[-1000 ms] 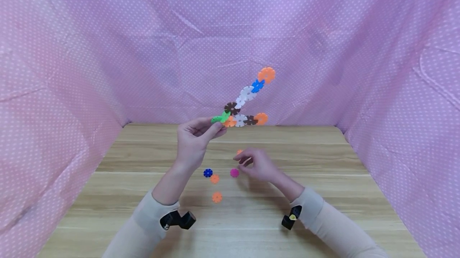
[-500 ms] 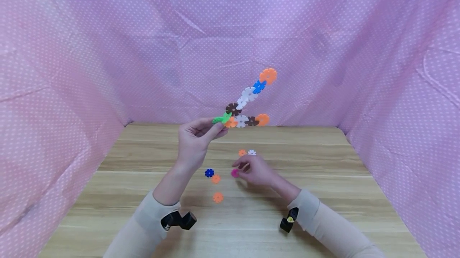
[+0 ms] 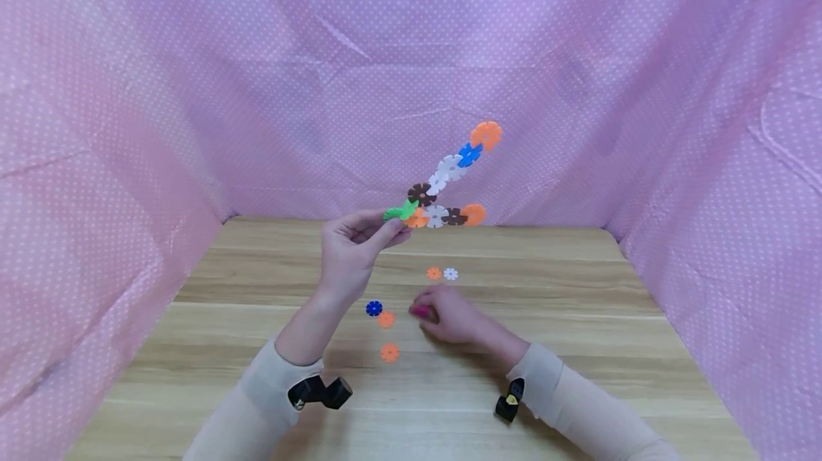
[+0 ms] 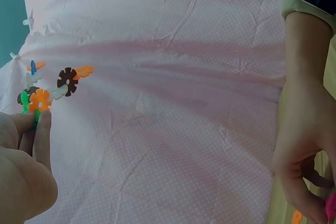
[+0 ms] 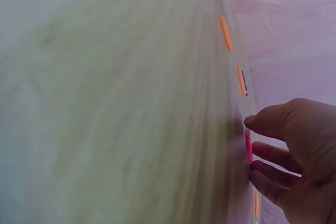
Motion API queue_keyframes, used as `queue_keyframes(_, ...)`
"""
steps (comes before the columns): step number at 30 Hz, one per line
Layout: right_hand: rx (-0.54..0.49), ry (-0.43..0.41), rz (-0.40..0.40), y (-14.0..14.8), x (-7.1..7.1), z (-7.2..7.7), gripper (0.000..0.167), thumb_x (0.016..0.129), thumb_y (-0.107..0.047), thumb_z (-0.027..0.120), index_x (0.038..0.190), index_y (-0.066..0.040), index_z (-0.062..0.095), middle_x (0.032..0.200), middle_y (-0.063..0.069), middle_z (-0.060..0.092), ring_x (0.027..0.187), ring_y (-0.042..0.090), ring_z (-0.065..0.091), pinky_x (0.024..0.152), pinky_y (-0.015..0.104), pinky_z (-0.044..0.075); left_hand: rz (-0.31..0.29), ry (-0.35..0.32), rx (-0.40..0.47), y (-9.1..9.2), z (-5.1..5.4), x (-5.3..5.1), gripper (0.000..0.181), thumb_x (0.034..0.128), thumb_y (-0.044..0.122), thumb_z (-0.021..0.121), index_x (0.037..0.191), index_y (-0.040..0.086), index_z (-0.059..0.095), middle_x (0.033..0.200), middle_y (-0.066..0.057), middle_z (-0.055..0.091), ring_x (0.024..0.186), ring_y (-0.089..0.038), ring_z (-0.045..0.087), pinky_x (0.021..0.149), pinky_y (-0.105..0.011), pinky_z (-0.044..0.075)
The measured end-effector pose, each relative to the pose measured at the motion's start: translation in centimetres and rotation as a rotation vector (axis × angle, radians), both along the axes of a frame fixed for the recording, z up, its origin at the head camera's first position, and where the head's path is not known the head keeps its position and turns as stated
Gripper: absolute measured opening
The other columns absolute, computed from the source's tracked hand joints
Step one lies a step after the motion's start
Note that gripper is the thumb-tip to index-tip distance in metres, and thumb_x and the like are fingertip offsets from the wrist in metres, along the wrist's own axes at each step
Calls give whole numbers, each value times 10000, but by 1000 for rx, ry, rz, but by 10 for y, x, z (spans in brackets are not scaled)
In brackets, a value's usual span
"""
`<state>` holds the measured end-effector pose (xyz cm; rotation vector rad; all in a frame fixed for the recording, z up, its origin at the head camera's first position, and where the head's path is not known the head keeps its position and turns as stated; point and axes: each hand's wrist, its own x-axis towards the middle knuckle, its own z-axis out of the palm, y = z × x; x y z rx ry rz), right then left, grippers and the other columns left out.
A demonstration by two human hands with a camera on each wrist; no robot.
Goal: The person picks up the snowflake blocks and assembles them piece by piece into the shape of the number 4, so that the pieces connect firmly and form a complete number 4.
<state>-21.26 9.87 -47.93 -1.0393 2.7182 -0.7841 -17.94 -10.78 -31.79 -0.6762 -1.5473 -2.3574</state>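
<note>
My left hand (image 3: 349, 254) is raised over the table's back part, pinching the green piece (image 3: 401, 211) of a joined chain of notched discs. Two branches lead off to the right from there, one slanting up to an orange disc (image 3: 486, 135), the lower one ending in another orange disc (image 3: 474, 215). In the left wrist view, thumb and fingers hold the chain near an orange disc (image 4: 40, 99). Low at the tabletop, my right hand (image 3: 452, 315) has its thumb and fingers curled round a magenta disc (image 3: 421, 311), also visible edge-on in the right wrist view (image 5: 249, 147).
Loose on the wooden table (image 3: 257, 347) lie a dark blue disc (image 3: 374, 308), an orange disc (image 3: 386, 320) beside it and another orange one (image 3: 389, 352) nearer. Behind the right hand are an orange disc (image 3: 434, 273) and a white one (image 3: 451, 274). Pink dotted cloth (image 3: 411, 76) surrounds the table.
My right hand has moved slightly left and down, and its fingers have come round the magenta disc, uncovering the white and orange discs behind. The held chain has shifted slightly right.
</note>
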Motion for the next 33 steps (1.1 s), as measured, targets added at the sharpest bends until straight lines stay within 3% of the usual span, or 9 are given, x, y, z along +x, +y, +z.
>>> queue_keyframes(4,40,38,4,-1,-3,-1,219,996,-130,743,1208,-114,795,1243,48,762,1192,227,680,1071,429,620,-2,-5,4,-1,1,-1,416,947,-174,641,931,203,816,920,29,828,837,-118,814,843,-358,707)
queue_keyframes(7,32,37,-19,-4,-2,-4,194,1000,-135,744,1185,-130,803,1175,24,756,1079,172,678,962,334,639,10,-9,-9,-2,0,0,407,947,-165,648,934,204,818,918,29,829,841,-119,816,843,-359,706)
queue_keyframes(12,-18,-46,-75,-4,-3,-2,193,996,-93,732,1179,-128,781,1052,-16,669,903,108,581,764,192,572,15,10,-11,-4,0,-1,407,947,-173,649,937,196,821,924,27,829,845,-129,819,835,-363,708)
queue_keyframes(15,-78,-87,-114,3,-5,3,174,991,-74,733,1158,-107,772,1013,-30,675,875,104,585,740,185,573,7,21,-9,-3,0,-2,411,945,-176,649,941,198,820,925,26,830,846,-126,817,837,-366,709)
queue_keyframes(20,-233,-73,-155,19,-12,23,125,979,-34,731,1096,-23,774,987,39,761,887,143,683,785,230,648,13,26,4,-1,-1,-3,409,939,-178,653,944,197,818,917,19,828,833,-121,813,835,-363,710)
queue_keyframes(24,-367,2,-155,34,-17,47,102,960,24,727,1055,24,762,981,130,792,886,241,753,790,303,697,21,22,11,1,-1,-3,413,936,-185,647,937,191,817,915,21,826,828,-118,812,829,-348,710)
queue_keyframes(27,-459,104,-190,45,-17,67,102,941,50,742,1024,-5,767,974,136,804,872,257,772,780,331,709,13,27,11,2,-1,-4,423,938,-188,641,937,196,819,919,29,825,839,-118,813,839,-349,710)
queue_keyframes(33,-649,330,-230,60,-10,103,121,910,79,776,990,-12,778,949,148,814,853,73,767,791,199,687,14,41,16,3,-3,-4,450,932,-207,623,939,199,817,915,37,823,845,-113,812,847,-353,708)
